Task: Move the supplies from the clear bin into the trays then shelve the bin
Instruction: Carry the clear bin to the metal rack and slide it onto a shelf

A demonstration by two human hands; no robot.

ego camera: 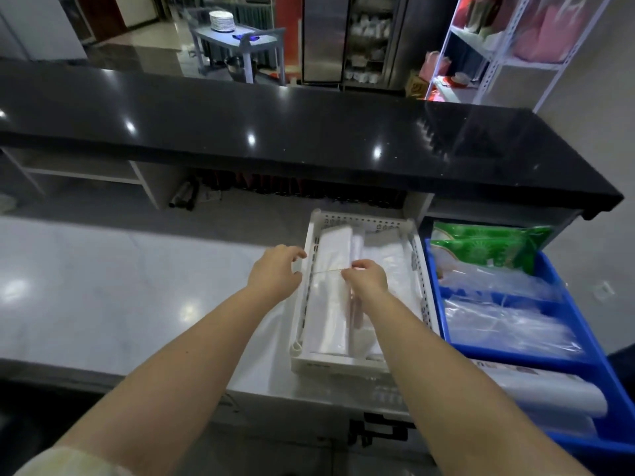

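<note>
My right hand (pixel 366 277) pinches a thin rubber band (pixel 326 270) between thumb and fingertips, over the middle of the white tray (pixel 421 269). The band runs taut leftward toward my left hand (pixel 275 271), whose fingers are curled at the tray's left rim; I cannot tell whether they grip the band's other end or only hover beside it. The band seems to cross the bag stack (pixel 331 297) lying along the tray's left half.

I judge the risk to be the band. Stretched this tight, it could snap, or slip from my pinch and flick off the stack, leaving the bags loose. The film is slick, so a sideways pull might drag the stack askew or lift the light tray, which sits near the front edge of the counter (pixel 137 286).

Counts: two hands, one band, one white tray holding two piles of white bags as far as I can see, the stack and a looser heap (pixel 388 266) to its right. Touching the tray's right side is one blue tray (pixel 556 280) with dividers; it holds two green packets (pixel 488 245) at the back, clear bags (pixel 501 304) in the two middle sections, and a white roll (pixel 549 393) nearest me. No clear bin is visible, so I cannot say where it stands or what remains in it.
</note>
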